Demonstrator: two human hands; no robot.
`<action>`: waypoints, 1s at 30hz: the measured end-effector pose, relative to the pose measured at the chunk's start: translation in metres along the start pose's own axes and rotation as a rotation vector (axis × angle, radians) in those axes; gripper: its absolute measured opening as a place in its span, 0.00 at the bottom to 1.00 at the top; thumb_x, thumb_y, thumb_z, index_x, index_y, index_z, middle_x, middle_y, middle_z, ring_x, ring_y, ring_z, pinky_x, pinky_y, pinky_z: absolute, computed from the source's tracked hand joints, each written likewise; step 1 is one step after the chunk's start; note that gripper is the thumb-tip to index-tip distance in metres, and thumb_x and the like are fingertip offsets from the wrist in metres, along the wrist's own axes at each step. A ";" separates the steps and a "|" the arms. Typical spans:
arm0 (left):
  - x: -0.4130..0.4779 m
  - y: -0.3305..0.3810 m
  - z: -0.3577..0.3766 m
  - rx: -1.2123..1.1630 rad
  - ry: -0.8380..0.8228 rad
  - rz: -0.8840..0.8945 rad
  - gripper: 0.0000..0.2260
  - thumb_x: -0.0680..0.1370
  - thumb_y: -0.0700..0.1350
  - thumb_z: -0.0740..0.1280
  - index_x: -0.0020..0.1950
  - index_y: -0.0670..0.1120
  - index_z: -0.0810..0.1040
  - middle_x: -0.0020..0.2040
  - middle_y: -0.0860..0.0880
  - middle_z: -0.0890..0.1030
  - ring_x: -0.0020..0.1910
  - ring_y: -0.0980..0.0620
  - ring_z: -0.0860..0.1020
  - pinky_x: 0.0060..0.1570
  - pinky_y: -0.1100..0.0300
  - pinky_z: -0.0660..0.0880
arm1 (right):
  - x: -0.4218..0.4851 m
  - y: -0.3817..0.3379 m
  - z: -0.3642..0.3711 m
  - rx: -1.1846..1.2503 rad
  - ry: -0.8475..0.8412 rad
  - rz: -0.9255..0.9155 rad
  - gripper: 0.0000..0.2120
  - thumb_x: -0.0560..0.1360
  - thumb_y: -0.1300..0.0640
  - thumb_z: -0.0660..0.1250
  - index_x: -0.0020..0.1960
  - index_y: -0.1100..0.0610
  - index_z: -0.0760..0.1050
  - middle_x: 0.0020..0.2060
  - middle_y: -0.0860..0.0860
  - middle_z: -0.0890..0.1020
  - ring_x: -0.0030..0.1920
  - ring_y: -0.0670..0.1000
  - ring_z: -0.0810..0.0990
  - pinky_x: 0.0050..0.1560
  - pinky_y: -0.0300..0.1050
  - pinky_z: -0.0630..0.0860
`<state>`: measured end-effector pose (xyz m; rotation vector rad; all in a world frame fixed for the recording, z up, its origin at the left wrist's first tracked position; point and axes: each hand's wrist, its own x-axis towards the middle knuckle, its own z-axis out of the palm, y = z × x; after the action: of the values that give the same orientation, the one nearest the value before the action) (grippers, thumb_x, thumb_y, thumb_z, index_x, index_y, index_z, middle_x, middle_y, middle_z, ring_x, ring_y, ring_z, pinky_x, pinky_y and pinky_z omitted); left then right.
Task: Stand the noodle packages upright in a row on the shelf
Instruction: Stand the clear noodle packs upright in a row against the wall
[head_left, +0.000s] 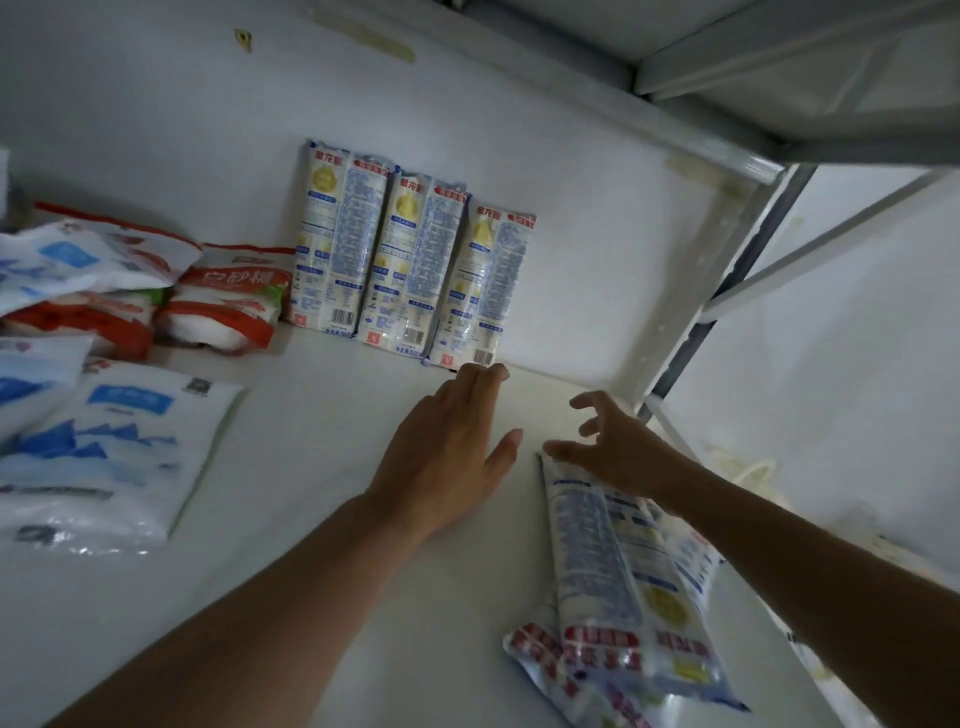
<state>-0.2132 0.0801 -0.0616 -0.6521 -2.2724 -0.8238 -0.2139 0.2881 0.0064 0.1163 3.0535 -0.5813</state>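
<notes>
White shelving fills my view — a pale shelf (322, 467) with a white back wall and a metal upright post (727, 291) at the right of the frame. Three noodle packages (410, 260) stand upright side by side against the back wall, just above the centre, touching one another in a row. More noodle packages (618, 582) lie flat in a loose pile at the lower right, overlapping each other.

My left hand (447, 457) is open and flat, palm down, fingers together and pointing toward the back wall. Its fingertips (488, 371) reach right to the bottom edge of the rightmost standing package; whether they actually touch it I cannot tell. It holds nothing. The left forearm runs up from the lower left of the frame on a diagonal.

My right hand (608, 441) is spread wide, fingers splayed and slightly curled, gripping nothing. Its thumb sits at the far tip of the top package in the flat pile, and the hand hovers just over that end. The right forearm comes in from the lower right edge, crossing above the pile.

At the left of the frame lie red-and-white bags (223, 301) and blue-and-white bags (114, 441) — flat, some stacked.
</notes>
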 end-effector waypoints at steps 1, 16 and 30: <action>-0.001 0.001 -0.002 -0.004 -0.004 0.025 0.24 0.81 0.56 0.62 0.73 0.47 0.64 0.66 0.47 0.74 0.56 0.47 0.78 0.53 0.50 0.77 | -0.008 0.003 0.001 -0.070 -0.015 0.024 0.38 0.73 0.34 0.68 0.75 0.49 0.60 0.66 0.55 0.76 0.62 0.57 0.77 0.62 0.53 0.74; -0.001 -0.006 -0.005 -0.108 -0.044 0.007 0.18 0.82 0.55 0.61 0.70 0.51 0.65 0.66 0.52 0.71 0.56 0.53 0.77 0.50 0.54 0.77 | -0.038 -0.003 -0.013 0.165 -0.182 0.256 0.38 0.59 0.33 0.78 0.56 0.58 0.75 0.43 0.56 0.88 0.39 0.56 0.88 0.41 0.49 0.86; 0.003 -0.015 -0.017 -0.201 -0.125 -0.226 0.17 0.81 0.64 0.57 0.60 0.55 0.73 0.41 0.57 0.83 0.38 0.62 0.81 0.46 0.56 0.81 | 0.005 -0.018 0.024 0.946 0.211 0.091 0.13 0.78 0.50 0.70 0.57 0.57 0.80 0.47 0.56 0.89 0.47 0.58 0.88 0.53 0.62 0.83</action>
<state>-0.2183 0.0585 -0.0545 -0.5544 -2.4272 -1.1615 -0.2196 0.2626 -0.0089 0.3409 2.6188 -2.0301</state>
